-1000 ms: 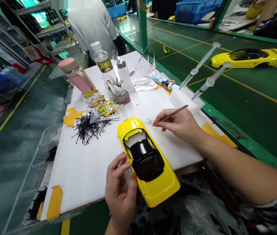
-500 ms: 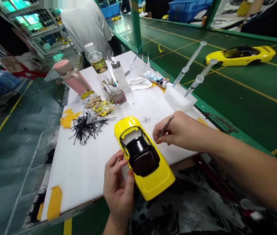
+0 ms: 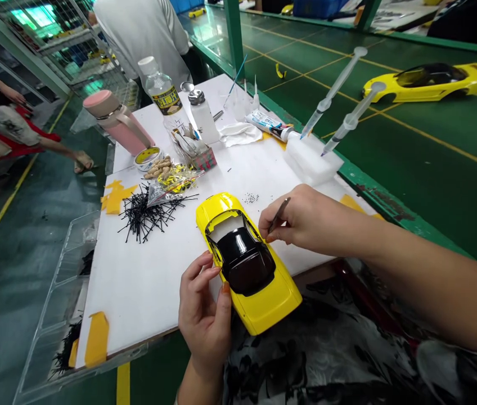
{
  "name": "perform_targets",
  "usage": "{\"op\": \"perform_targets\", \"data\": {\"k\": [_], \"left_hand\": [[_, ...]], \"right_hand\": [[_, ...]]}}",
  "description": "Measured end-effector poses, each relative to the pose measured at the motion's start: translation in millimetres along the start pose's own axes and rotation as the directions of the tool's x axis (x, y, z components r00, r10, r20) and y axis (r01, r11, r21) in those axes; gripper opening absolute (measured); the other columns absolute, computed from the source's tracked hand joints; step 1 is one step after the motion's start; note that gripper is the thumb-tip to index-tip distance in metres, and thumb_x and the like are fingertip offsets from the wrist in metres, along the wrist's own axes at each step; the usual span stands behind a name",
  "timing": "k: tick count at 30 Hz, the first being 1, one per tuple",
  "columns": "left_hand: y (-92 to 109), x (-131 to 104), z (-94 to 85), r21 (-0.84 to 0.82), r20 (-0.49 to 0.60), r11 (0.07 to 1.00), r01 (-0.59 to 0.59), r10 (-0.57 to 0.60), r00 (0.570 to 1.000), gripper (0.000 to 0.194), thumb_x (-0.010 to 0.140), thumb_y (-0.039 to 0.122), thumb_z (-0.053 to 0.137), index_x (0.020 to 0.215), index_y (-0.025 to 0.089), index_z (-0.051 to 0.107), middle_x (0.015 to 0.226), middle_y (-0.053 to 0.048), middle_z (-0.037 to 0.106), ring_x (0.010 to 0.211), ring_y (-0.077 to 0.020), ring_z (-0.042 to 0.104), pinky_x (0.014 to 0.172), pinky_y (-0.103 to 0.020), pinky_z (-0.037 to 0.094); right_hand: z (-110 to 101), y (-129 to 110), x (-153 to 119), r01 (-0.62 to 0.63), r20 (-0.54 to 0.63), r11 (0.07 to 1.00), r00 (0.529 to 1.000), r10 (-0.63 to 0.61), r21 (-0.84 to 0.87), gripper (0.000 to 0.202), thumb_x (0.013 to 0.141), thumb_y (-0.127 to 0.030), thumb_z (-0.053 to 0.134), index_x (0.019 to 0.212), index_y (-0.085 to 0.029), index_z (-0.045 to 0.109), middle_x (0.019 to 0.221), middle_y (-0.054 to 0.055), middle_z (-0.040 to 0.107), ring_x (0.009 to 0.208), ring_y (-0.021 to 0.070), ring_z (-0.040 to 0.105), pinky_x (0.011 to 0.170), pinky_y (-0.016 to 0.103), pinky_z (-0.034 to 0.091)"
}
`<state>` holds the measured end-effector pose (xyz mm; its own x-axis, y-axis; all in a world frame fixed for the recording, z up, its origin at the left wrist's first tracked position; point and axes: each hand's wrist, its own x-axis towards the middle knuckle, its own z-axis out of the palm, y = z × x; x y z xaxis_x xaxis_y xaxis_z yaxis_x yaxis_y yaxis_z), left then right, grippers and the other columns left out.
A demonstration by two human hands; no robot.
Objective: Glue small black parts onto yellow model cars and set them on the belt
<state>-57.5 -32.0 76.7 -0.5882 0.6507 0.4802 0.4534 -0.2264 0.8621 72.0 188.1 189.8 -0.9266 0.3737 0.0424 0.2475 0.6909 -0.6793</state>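
A yellow model car body (image 3: 264, 306) with a black roof tilts over the near edge of the white work board (image 3: 137, 292). My left hand (image 3: 205, 309) grips its left side, fingers along the flank and thumb near the rear window. Pinched in my right hand (image 3: 301, 222) is a pair of thin metal tweezers (image 3: 279, 215). Their tip is hidden behind my fingers, which are at the car's right side by the roof. Whether the tweezers hold anything I cannot tell. Tiny dark specks (image 3: 251, 198) lie scattered on the board just beyond the car.
Black thin sticks (image 3: 143, 216) are heaped at the left. Behind them are a pink flask (image 3: 118, 124), a clear bottle (image 3: 165, 101) and a pump bottle (image 3: 203, 118). Two syringes (image 3: 343, 126) stand in a white foam block (image 3: 312, 160). Another yellow car (image 3: 428, 84) rests on the green surface.
My right hand has come slightly left, closer against the car's side. The left hand keeps its hold. The view has shifted a little, and a person's arm and foot now show at left.
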Motion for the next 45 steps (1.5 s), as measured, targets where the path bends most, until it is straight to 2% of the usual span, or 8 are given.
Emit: {"op": "perform_targets", "data": {"k": [11, 15, 19, 22, 25, 31, 39, 45], "left_hand": [[-2.3, -1.6, -1.0, -0.006, -0.001, 1.000, 0.000, 0.000, 1.000, 0.034, 0.098, 0.010, 0.069, 0.128, 0.027, 0.073, 0.142, -0.010, 0.063, 0.141, -0.0234, 0.060, 0.121, -0.041, 0.051], [-1.6, -1.9, -1.4, 0.010, 0.000, 1.000, 0.002, -0.002, 1.000, 0.033, 0.098, 0.011, 0.069, 0.127, 0.026, 0.073, 0.142, -0.010, 0.063, 0.140, -0.0242, 0.060, 0.120, -0.043, 0.052], [-1.1, -1.9, -2.1, 0.027, -0.003, 1.000, 0.010, -0.010, 1.000, 0.029, 0.099, 0.013, 0.070, 0.125, 0.026, 0.073, 0.141, -0.011, 0.064, 0.139, -0.0244, 0.061, 0.119, -0.042, 0.053], [-1.0, -1.2, -1.7, 0.031, -0.005, 0.999, 0.011, -0.011, 1.000, 0.028, 0.099, 0.014, 0.070, 0.124, 0.026, 0.073, 0.140, -0.011, 0.065, 0.138, -0.0240, 0.062, 0.118, -0.042, 0.054], [-1.0, -0.6, -1.1, 0.044, -0.003, 0.999, 0.003, -0.002, 1.000, 0.028, 0.099, 0.014, 0.070, 0.124, 0.026, 0.074, 0.140, -0.011, 0.065, 0.137, -0.0238, 0.063, 0.117, -0.042, 0.054], [-0.8, -1.3, -2.1, 0.057, 0.000, 0.998, -0.001, 0.001, 1.000, 0.028, 0.099, 0.015, 0.070, 0.124, 0.027, 0.074, 0.140, -0.011, 0.065, 0.137, -0.0249, 0.063, 0.116, -0.042, 0.056], [-2.0, -2.4, -2.8, 0.096, 0.002, 0.995, 0.011, -0.011, 1.000, 0.026, 0.099, 0.017, 0.071, 0.123, 0.026, 0.074, 0.141, -0.011, 0.065, 0.138, -0.0268, 0.062, 0.116, -0.044, 0.055], [-2.6, -2.9, -3.2, 0.084, 0.010, 0.996, 0.006, -0.007, 1.000, 0.029, 0.098, 0.013, 0.070, 0.124, 0.026, 0.073, 0.141, -0.010, 0.064, 0.139, -0.0247, 0.061, 0.118, -0.042, 0.053]], "right_hand": [[0.8, -2.8, 2.8, 0.014, 0.075, 0.988, 0.997, -0.002, -0.155, 0.021, 0.085, 0.002, 0.073, 0.080, -0.016, 0.082, 0.077, 0.000, 0.081, 0.071, 0.0157, 0.074, 0.068, 0.025, 0.050], [-7.4, 4.4, -0.1, 0.027, -0.009, 0.999, 1.000, -0.028, -0.021, 0.021, 0.078, 0.002, 0.076, 0.075, -0.019, 0.078, 0.070, -0.005, 0.077, 0.066, 0.0122, 0.071, 0.063, 0.022, 0.047], [-12.3, 20.1, -12.3, -0.007, -0.174, 0.993, 0.984, 0.029, 0.121, 0.010, 0.079, -0.010, 0.076, 0.077, -0.020, 0.079, 0.067, -0.004, 0.075, 0.062, 0.0134, 0.068, 0.059, 0.024, 0.045], [0.6, 32.1, -27.2, -0.038, -0.313, 0.976, 0.944, 0.105, 0.214, 0.020, 0.086, -0.015, 0.063, 0.092, -0.018, 0.082, 0.075, 0.001, 0.079, 0.065, 0.0159, 0.069, 0.060, 0.026, 0.047], [28.4, 38.4, -43.1, -0.038, -0.438, 0.982, 0.891, 0.118, 0.186, 0.030, 0.091, -0.016, 0.055, 0.101, -0.017, 0.083, 0.066, 0.000, 0.075, 0.058, 0.0157, 0.066, 0.057, 0.027, 0.046], [78.0, 39.3, -62.8, 0.095, -0.538, 0.990, 0.832, -0.135, -0.101, 0.037, 0.095, -0.009, 0.051, 0.116, -0.012, 0.081, 0.082, 0.006, 0.081, 0.066, 0.0163, 0.074, 0.062, 0.026, 0.054], [89.6, 44.2, -63.8, 0.166, -0.467, 0.941, 0.834, -0.293, -0.294, 0.038, 0.094, -0.007, 0.052, 0.124, -0.010, 0.076, 0.075, 0.004, 0.077, 0.060, 0.0166, 0.070, 0.059, 0.028, 0.054], [88.3, 43.4, -62.3, 0.177, -0.539, 0.971, 0.809, -0.237, -0.162, 0.037, 0.094, -0.005, 0.052, 0.121, -0.011, 0.076, 0.074, 0.002, 0.076, 0.059, 0.0146, 0.069, 0.059, 0.026, 0.055]]}}
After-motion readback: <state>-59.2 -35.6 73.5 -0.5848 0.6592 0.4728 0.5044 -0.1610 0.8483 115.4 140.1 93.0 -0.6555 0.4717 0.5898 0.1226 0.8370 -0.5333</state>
